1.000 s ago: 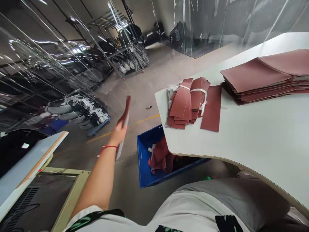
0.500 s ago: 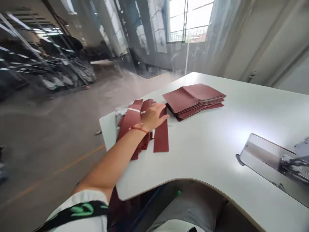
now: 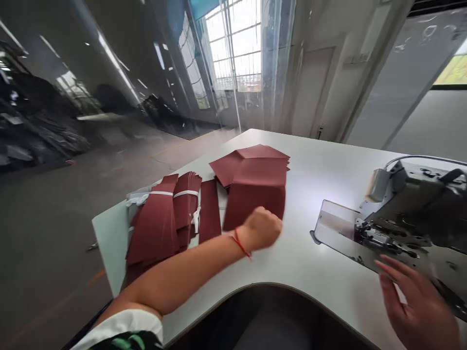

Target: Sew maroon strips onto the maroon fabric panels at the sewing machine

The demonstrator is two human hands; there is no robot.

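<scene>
One bent maroon leather-like sheet sits in our closed left grip, the nearer hand, extending away toward the matching stack; our right grip is spread wide beside the grey metal sewing machine.

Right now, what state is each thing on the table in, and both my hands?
Left hand: closed on the sheet at its near edge
Right hand: open, near the sewing machine
Sheet: bent, partly overlapping the stack
Stack: lying on the table, partly covered
Two bundles: tied with white bands
Strip: flat, loose
Sewing machine: on or off, cannot tell
</scene>
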